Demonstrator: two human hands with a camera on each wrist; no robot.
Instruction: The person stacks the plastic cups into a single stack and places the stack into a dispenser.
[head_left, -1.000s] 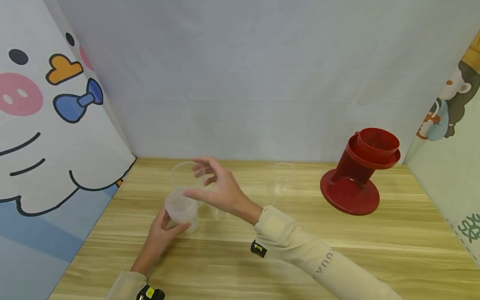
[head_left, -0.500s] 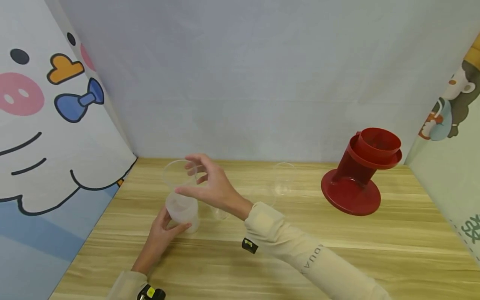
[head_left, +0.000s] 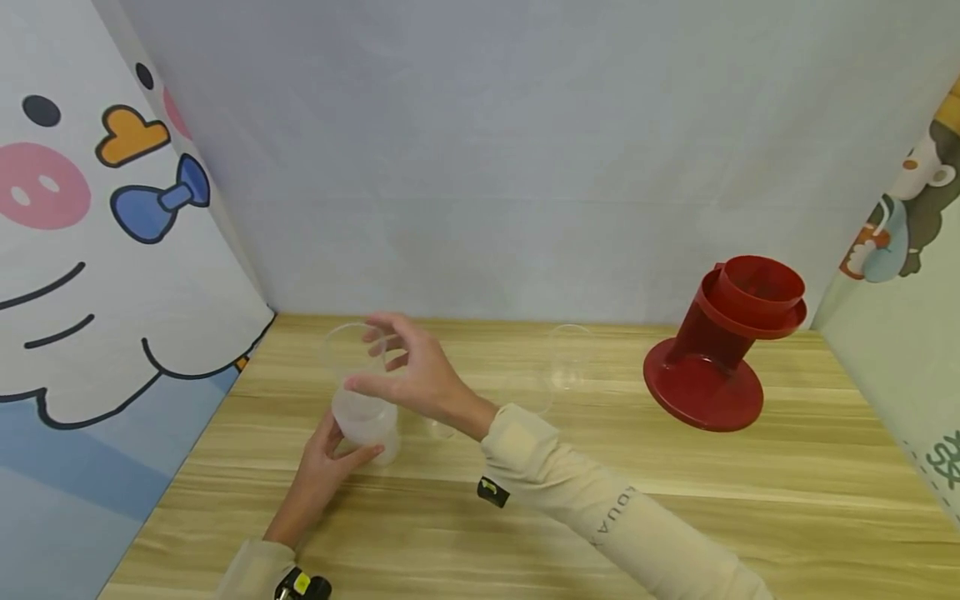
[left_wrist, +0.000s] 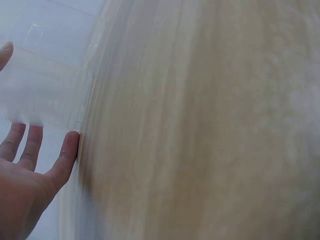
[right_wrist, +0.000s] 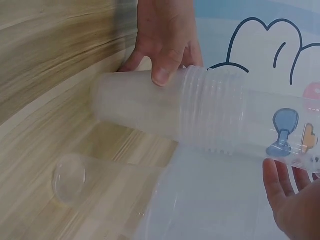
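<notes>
A stack of clear plastic cups (head_left: 365,423) stands on the table, its rims bunched together in the right wrist view. My left hand (head_left: 318,467) grips the lower side of the stack, thumb toward the right; the same hand (left_wrist: 37,172) shows its fingers against the plastic in the left wrist view. Above it, my right hand (head_left: 416,371) holds a single clear cup (head_left: 347,354) by the side, fingers curved around it. In the right wrist view this cup (right_wrist: 260,115) lines up with the stack's mouth, its lower end inside it.
Clear cups, hard to see, stand nearby: one cup (head_left: 568,358) toward the back, another (head_left: 534,400) in front of it, and one (right_wrist: 107,180) close beside the stack. A red plastic stand (head_left: 712,358) with a ringed top is at the right. Printed cloth walls enclose the table.
My right hand has moved left with the single cup, then dipped slightly, bringing it over the stack. The left hand and the stack have barely moved.
</notes>
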